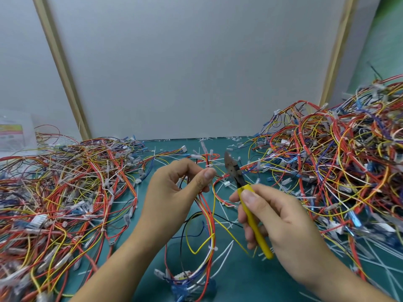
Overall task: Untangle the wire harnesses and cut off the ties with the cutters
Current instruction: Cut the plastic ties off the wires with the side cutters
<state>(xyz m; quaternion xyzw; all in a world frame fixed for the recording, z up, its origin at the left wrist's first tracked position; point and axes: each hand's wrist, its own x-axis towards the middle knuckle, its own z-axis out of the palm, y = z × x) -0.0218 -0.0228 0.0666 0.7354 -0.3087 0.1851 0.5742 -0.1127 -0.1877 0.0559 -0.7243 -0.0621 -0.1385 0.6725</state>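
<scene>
Wire harness (209,214): red, yellow and white leads, held up over the middle of the desk (250,277); lower loops hang to a cluster of connectors (183,276) at the near edge. White cable tie (207,165) sits round the bundle just above the pinch, uncut.

Left hand (174,192): thumb and forefinger pinching the harness just under the tie; other fingers curled behind. Right hand (281,216): wrapped round the yellow handles of the cutters (253,219); blades point up and away, just right of the tie, not on it; they look closed or nearly so.

Around: tie offcuts (224,209) strewn on the green surface; a flat pile of harnesses (65,192) at left; a taller tangled heap (349,160) at right.

Judgement, risks:
- tie looks snug on the leads, so a blade slid under it could nick insulation or sever a thin wire; cause: tip going in too deep or at an angle;
- pinch sits close to the cut, so the fingertip is near the blades;
- hanging loops could snag loose leads below; pulling would tighten the tangle;
- cut tie may spring off into the piles.
</scene>
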